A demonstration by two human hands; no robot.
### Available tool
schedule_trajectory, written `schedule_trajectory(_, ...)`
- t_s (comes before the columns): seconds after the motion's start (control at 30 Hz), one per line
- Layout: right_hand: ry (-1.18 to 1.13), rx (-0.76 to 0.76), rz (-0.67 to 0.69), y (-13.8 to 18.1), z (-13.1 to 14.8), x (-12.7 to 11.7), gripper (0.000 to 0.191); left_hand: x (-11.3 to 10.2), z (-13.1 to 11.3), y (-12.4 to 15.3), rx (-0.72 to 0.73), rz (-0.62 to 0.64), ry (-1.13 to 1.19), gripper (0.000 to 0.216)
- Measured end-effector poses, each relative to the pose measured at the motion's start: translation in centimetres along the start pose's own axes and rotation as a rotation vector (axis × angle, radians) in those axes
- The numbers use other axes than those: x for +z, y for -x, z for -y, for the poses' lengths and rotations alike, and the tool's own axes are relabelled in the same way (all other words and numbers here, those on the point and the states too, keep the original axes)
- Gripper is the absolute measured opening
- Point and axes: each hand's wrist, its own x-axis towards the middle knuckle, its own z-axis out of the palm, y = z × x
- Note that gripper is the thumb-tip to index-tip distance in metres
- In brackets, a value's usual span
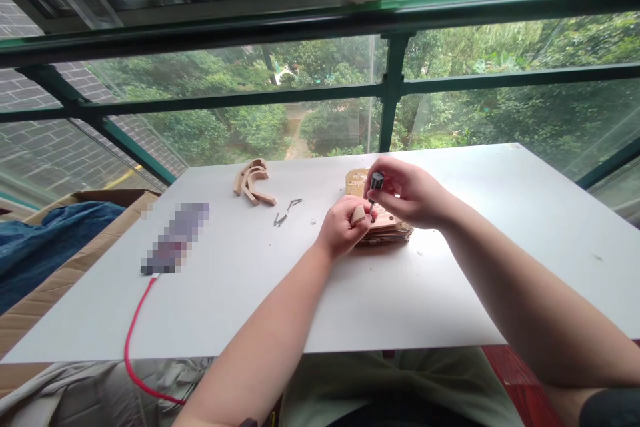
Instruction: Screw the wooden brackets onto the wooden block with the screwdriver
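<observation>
Head view: light wooden piece (386, 219) lies on top of a layered brown pad (385, 239), the landmark for these notes. My left hand (341, 223) is closed around the piece at the pad's left side. My right hand (404, 192) pinches the dark handle of a slim tool (377, 180), nearly upright above the pad, shaft pointing down at the piece; tip contact, cannot tell. Left of the pad, on the white table (250, 307): slim metal pieces (281, 219); farther left and back, curved wooden parts (246, 187). Farthest left of it: blurred object (175, 240), red cable (131, 330) at its near end.
</observation>
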Motion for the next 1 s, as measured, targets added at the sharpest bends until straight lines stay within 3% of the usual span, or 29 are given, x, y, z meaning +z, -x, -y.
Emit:
schedule_trajectory(0.33,0.204,0.012,-0.066,0.0,0.4,0.1,0.012,0.2,0.0,0.0,0.024,-0.048,-0.043,0.007)
schedule_trajectory(0.57,0.195,-0.01,-0.108,0.2,0.3,0.4,0.012,0.5,0.3,0.1,0.031,-0.058,-0.029,0.002)
schedule_trajectory(1.0,0.106,-0.007,-0.171,0.1,-0.7,0.9,0.017,0.2,0.0,0.2,0.033,-0.033,-0.066,0.011)
